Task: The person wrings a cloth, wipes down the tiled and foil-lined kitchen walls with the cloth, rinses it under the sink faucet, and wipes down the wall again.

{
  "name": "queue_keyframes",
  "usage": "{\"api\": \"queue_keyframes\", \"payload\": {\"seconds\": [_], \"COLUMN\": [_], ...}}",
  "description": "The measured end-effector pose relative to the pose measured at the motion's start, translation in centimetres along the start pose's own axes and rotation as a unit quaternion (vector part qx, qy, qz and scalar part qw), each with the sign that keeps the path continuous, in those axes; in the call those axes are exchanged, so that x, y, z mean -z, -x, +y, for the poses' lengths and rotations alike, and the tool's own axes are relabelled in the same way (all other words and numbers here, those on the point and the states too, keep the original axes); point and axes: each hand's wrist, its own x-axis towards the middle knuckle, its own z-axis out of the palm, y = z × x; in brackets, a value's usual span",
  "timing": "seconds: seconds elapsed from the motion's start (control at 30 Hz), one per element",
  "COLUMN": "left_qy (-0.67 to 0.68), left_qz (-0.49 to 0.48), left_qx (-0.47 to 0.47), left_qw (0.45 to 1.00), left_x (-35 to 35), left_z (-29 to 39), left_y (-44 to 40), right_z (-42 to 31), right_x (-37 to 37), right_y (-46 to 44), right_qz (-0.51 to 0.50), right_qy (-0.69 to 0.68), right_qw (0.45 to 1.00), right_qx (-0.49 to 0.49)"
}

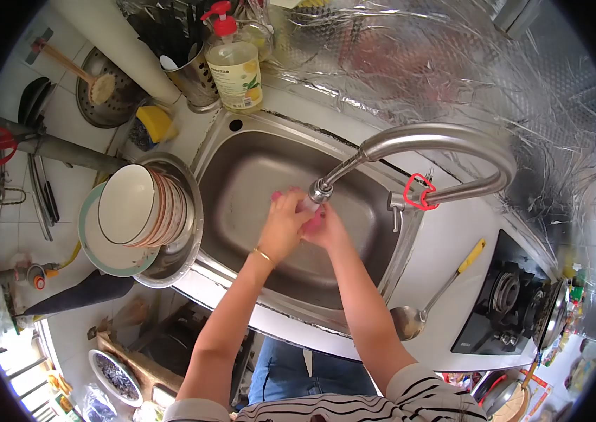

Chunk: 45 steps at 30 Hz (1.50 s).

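Observation:
My left hand (282, 226) and my right hand (327, 231) are together over the steel sink (255, 176), just under the end of the faucet (445, 137). Between them they grip a crumpled pink thing (313, 224), which looks like a cloth or scrubber. Fingers cover much of it, with pink showing past the left fingertips and between the hands. What seems to be water falls from the spout onto it. A thin bracelet circles my left wrist.
Stacked bowls (129, 207) and plates stand in a metal basin (189, 239) left of the sink. A soap bottle (234, 74) and a utensil holder (196, 84) are behind. A yellow-handled ladle (410, 322) lies right, beside the gas stove (502, 302). A yellow sponge (156, 123) sits back left.

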Motion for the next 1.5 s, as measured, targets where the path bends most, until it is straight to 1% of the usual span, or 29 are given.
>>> {"api": "queue_keyframes", "payload": {"seconds": [0.07,0.13,0.17,0.23,0.27,0.33,0.37,0.43,0.47,0.5,0.57,0.6,0.63,0.67,0.73,0.77,0.83,0.9,0.97,1.0,1.03,1.07,1.1,1.13,1.17,1.23,1.3,1.37,1.5], "left_qy": [-0.054,0.124,0.125,0.377,0.378,0.585,0.586,0.605,0.557,0.558,0.672,0.673,0.686,0.696,0.671,0.645,0.625,0.603,0.65,0.65,0.658,0.664,0.664,0.685,0.704,0.725,0.746,0.774,0.769], "left_qz": [0.009,0.011,0.011,0.052,0.053,0.119,0.12,0.193,0.177,0.178,0.081,0.079,0.028,-0.024,-0.031,-0.037,-0.025,-0.014,-0.012,-0.014,0.022,0.059,0.059,0.097,0.135,0.126,0.119,0.119,0.108], "left_qx": [-0.011,0.074,0.074,0.183,0.183,0.299,0.3,0.33,0.336,0.335,0.392,0.393,0.355,0.317,0.341,0.363,0.374,0.384,0.366,0.366,0.397,0.427,0.426,0.429,0.43,0.4,0.365,0.335,0.376], "left_qw": [0.998,0.989,0.989,0.906,0.906,0.744,0.743,0.699,0.739,0.738,0.623,0.622,0.635,0.644,0.658,0.671,0.685,0.699,0.666,0.666,0.639,0.611,0.612,0.581,0.549,0.546,0.543,0.524,0.505], "left_x": [-0.2,-1.0,-1.0,-0.9,-0.7,-0.2,-0.6,-2.1,-2.5,-2.8,-3.1,-3.3,-2.2,-1.7,-2.4,-2.7,-2.9,-2.9,-3.2,-3.5,-3.6,-3.6,-3.8,-3.3,-3.1,-4.4,-5.1,-5.4,-6.5], "left_z": [0.8,1.1,1.3,1.6,1.6,1.1,-0.1,-3.4,-3.8,-4.2,-4.0,-3.8,-2.6,-1.9,-2.0,-2.1,-2.2,-2.3,-3.1,-3.3,-3.4,-3.4,-3.1,-1.7,-0.7,-1.1,-1.3,-1.2,-1.1], "left_y": [1.2,2.6,3.1,3.8,3.8,3.6,3.6,3.0,2.3,1.7,0.4,0.0,-0.9,-1.5,-2.2,-2.5,-2.8,-2.9,-2.5,-2.5,-2.7,-2.8,-2.7,-2.9,-2.9,-2.2,-1.7,-0.9,0.3], "right_z": [-0.6,-1.0,-1.1,-1.0,-0.9,-0.5,-0.4,-0.2,0.1,0.5,0.5,0.4,0.3,0.3,0.2,0.3,0.7,0.4,-0.2,-0.8,-1.3,-1.9,-2.5,-3.1,-3.9,-5.3,-7.0,-8.1,-7.2], "right_x": [0.8,0.9,0.7,0.1,-1.0,-3.2,-4.0,-5.4,-6.2,-6.8,-6.8,-6.6,-6.4,-6.0,-5.4,-5.1,-5.1,-5.8,-6.1,-5.7,-6.0,-6.4,-6.9,-7.7,-8.3,-9.2,-9.2,-9.0,-8.6], "right_y": [-1.7,-2.1,-2.3,-2.0,-1.0,1.6,2.3,3.3,3.8,4.5,5.1,5.4,5.5,5.3,4.7,4.5,4.6,5.2,5.3,5.0,5.1,5.2,5.3,5.6,5.7,6.4,7.8,8.9,9.4], "right_qz": [-0.028,-0.077,-0.077,0.096,0.097,0.039,0.04,0.066,0.065,0.053,0.043,0.032,0.019,0.02,0.039,0.039,-0.041,-0.025,-0.01,0.015,0.041,0.041,0.052,0.062,0.061,0.098,0.096,0.137,0.149], "right_qy": [0.0,0.025,0.025,0.049,0.05,0.188,0.188,0.326,0.328,0.333,0.338,0.391,0.443,0.441,0.609,0.609,0.501,0.495,0.49,0.54,0.589,0.588,0.631,0.672,0.673,0.682,0.669,0.657,0.638], "right_qw": [0.999,0.997,0.997,0.994,0.994,0.981,0.981,0.942,0.941,0.941,0.94,0.92,0.895,0.896,0.792,0.792,0.86,0.866,0.871,0.841,0.807,0.807,0.774,0.738,0.737,0.72,0.731,0.736,0.753], "right_qx": [0.03,0.008,0.009,0.031,0.031,-0.031,-0.032,-0.041,-0.04,-0.022,-0.004,-0.023,-0.042,-0.042,-0.022,-0.02,0.09,0.069,0.046,0.03,0.015,0.017,0.002,-0.012,-0.01,-0.083,-0.089,-0.088,-0.062]}}
